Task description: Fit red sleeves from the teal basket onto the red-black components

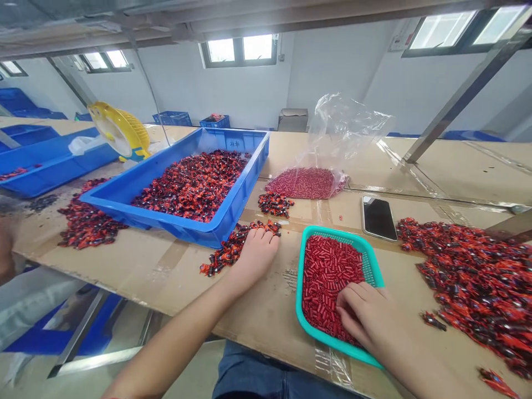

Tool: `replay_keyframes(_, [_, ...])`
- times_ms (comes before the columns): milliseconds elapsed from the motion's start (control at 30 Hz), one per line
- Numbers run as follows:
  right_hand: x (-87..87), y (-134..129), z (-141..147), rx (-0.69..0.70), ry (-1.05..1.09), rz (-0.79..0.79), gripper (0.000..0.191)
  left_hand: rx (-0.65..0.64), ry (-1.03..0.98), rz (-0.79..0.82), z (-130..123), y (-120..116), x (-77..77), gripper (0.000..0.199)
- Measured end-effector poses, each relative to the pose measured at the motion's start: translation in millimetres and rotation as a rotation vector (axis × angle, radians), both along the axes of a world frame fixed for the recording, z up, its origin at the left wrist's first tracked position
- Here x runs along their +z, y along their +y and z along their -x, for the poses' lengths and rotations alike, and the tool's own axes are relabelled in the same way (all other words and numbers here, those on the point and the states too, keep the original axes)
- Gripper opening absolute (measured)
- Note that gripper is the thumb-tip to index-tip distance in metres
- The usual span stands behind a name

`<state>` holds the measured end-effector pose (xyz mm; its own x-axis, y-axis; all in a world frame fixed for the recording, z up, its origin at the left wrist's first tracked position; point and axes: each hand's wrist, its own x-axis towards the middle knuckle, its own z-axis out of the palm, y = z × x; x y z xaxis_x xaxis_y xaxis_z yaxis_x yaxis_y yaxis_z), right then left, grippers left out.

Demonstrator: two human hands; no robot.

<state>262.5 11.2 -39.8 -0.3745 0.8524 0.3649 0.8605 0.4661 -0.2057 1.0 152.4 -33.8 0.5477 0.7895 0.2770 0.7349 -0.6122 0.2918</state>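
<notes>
My left hand [260,252] rests with curled fingers at the right end of a small pile of black-and-red wired parts [228,249], beside the front corner of a large blue tray [166,223]. Its fingertips are hidden beneath the knuckles. Over a green basket [305,321] reaches my right hand [363,310], with the fingers bent together and dipping into many short dark-red tubes [328,271]. Whatever lies between those fingertips cannot be made out. The blue tray holds a heap of the same black-and-red parts [195,185].
A clear plastic bag [318,180] of red tubes stands behind the basket. A phone [379,218] lies right of it, near a big heap of black-and-red parts [477,277]. A yellow fan [120,130] stands left. Another person's sleeve [33,302] shows at the left edge.
</notes>
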Motion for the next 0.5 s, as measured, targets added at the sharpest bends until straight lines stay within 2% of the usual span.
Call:
replay_keyframes(100, [8.6, -1, 4, -0.02, 0.086, -0.011, 0.016, -0.068, -0.21, 0.048, 6, -17, 7.0, 0.005])
replay_keyframes(200, [15.6, -8, 8, -0.06, 0.2, -0.039, 0.018, -0.134, -0.477, 0.125, 12, -49, 16.6, 0.01])
replay_keyframes(333, [24.4, -32, 20, -0.131, 0.391, -0.024, 0.012, -0.147, -0.773, 0.261, 7, -97, 24.6, 0.02])
replay_keyframes(400, [31.3, -47, 32, -0.154, 0.554, 0.053, 0.01, -0.163, -0.969, 0.439, 1, -116, 25.7, 0.027])
replay_keyframes(500, [43.5, -64, 52, -0.164, 0.783, 0.131, 0.008, -0.207, -1.34, 0.854, -8, -135, 25.8, 0.031])
